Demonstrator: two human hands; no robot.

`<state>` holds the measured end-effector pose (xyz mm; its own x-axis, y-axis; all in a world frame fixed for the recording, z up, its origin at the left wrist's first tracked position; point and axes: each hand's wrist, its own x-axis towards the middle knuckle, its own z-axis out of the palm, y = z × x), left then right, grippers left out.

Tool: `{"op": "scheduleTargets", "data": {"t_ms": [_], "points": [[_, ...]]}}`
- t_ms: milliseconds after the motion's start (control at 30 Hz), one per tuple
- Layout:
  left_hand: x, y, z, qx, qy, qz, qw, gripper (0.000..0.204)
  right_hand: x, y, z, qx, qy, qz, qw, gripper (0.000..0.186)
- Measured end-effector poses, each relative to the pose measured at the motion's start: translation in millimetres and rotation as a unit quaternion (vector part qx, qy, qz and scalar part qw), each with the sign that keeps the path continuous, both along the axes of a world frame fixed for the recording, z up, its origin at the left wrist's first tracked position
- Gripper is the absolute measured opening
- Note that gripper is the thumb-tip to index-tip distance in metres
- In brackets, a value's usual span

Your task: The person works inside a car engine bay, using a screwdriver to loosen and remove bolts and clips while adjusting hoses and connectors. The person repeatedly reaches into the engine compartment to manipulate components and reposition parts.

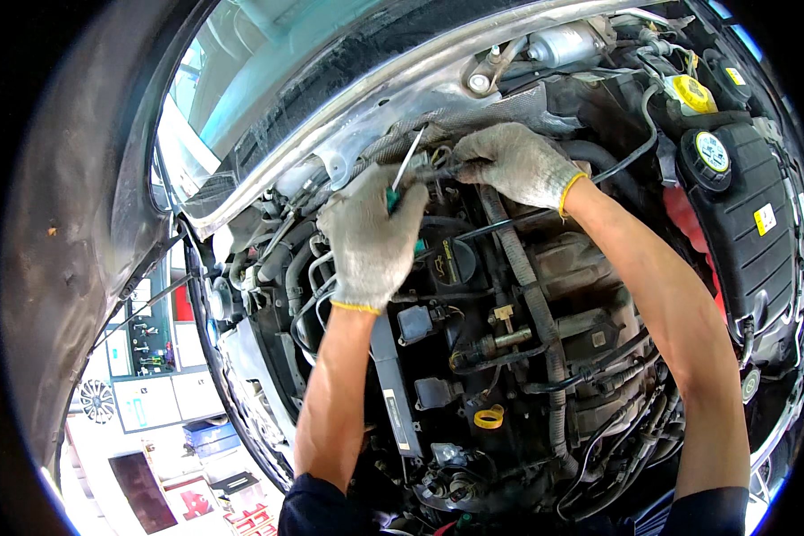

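My left hand, in a grey-white knit glove with a yellow cuff, grips a slim tool with a pale shaft and green handle, near the back of the engine. Beside it, my right hand, gloved alike, has its fingers closed around a dark part whose exact shape is partly hidden. Both hands are over hoses and wiring near the metal shield. Below them are a black oil cap, ignition coils, a ribbed hose and a yellow dipstick loop.
The raised hood arches at the left, with the windscreen behind the engine. A black reservoir and yellow cap sit at the right. Workshop cabinets and a wheel rim show beyond the car at lower left.
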<state>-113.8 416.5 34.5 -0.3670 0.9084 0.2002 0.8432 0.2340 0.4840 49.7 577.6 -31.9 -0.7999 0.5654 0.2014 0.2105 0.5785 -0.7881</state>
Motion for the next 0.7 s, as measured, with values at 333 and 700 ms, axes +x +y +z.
{"op": "scheduleTargets", "data": {"t_ms": [333,700], "points": [[-27.2,58.1,17.9,0.071,0.245,-0.125,0.959,0.03,-5.8,-8.9,28.1,-0.104,-0.006,-0.008,0.995,0.045],[-1.0,-17.1,-18.8,-0.075,-0.094,-0.087,0.989,0.026,-13.7,-0.6,3.0,-0.183,0.109,-0.099,0.972,0.046]]}}
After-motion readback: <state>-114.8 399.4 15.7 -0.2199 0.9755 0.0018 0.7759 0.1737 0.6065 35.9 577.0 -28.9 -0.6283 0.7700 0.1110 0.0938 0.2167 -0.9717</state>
